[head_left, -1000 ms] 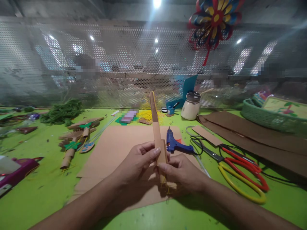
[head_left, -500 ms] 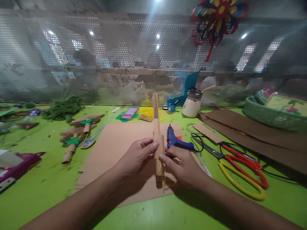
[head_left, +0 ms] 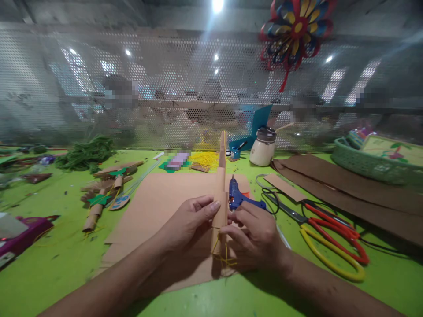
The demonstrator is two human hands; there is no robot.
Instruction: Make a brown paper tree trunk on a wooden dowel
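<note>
A brown rolled cardboard tube, with a long narrow strip rising from its far end and thin yellow string hanging at its near end, is held upright over the sheets. My left hand grips its left side, thumb pressed on the front. On the other side, my right hand has its fingers bent and its thumb against the tube's lower right edge; some fingertips are hidden. Beneath lie stacked cardboard sheets. Just beyond my right hand is a blue glue gun.
Large scissors with red and yellow handles lie at the right, near brown sheets and a green basket. A white jar stands behind. Finished-looking cardboard pieces and green string lie left.
The tube has turned slightly, its far tip shifting right and its near end lower. My right thumb has moved down along the tube's edge. The view has tilted up slightly.
</note>
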